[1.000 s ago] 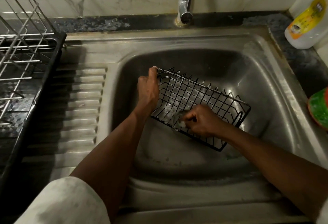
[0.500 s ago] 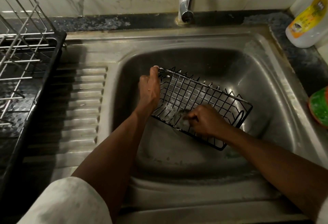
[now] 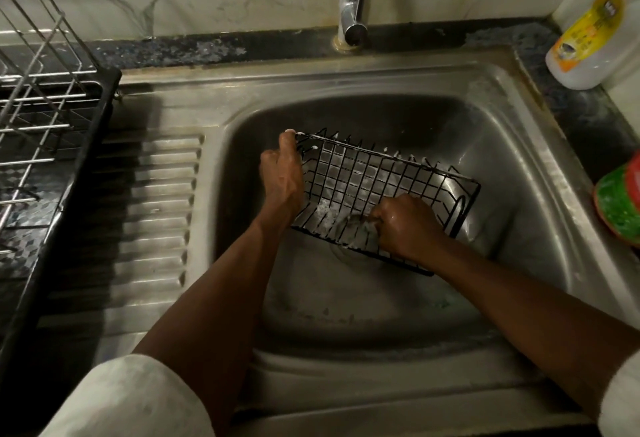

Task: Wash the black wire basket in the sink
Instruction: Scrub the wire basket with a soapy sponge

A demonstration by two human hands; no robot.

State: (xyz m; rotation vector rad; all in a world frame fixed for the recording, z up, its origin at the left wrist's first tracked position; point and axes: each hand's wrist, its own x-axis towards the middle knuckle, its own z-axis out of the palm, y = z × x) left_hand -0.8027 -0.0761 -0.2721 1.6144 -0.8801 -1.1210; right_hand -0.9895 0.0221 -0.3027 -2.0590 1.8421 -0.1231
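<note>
The left hand (image 3: pixel 282 176) gripped the upper-left corner of the black wire basket (image 3: pixel 381 176), probably to hold it tilted and steady for scrubbing. The right hand (image 3: pixel 405 225) was curled against its soapy floor; what it held, I cannot tell. The basket stood mid-frame inside the sink (image 3: pixel 502 145).

In the sink (image 3: pixel 519 145): one black wire basket (image 3: pixel 381 173), one blurred scrub pad (image 3: pixel 360 226), one left hand (image 3: pixel 280 176), one right hand (image 3: pixel 405 225). Beside the sink: one tap (image 3: pixel 351 3), one bottle (image 3: pixel 585 38), one dish rack (image 3: pixel 41 90).

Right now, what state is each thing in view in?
black wire basket, tilted in the sink, soapy.
left hand, grips the basket's left end.
right hand, curled against the mesh; contents blurred.
tap, no water visibly running.
bottle, standing in the counter's corner.
</note>
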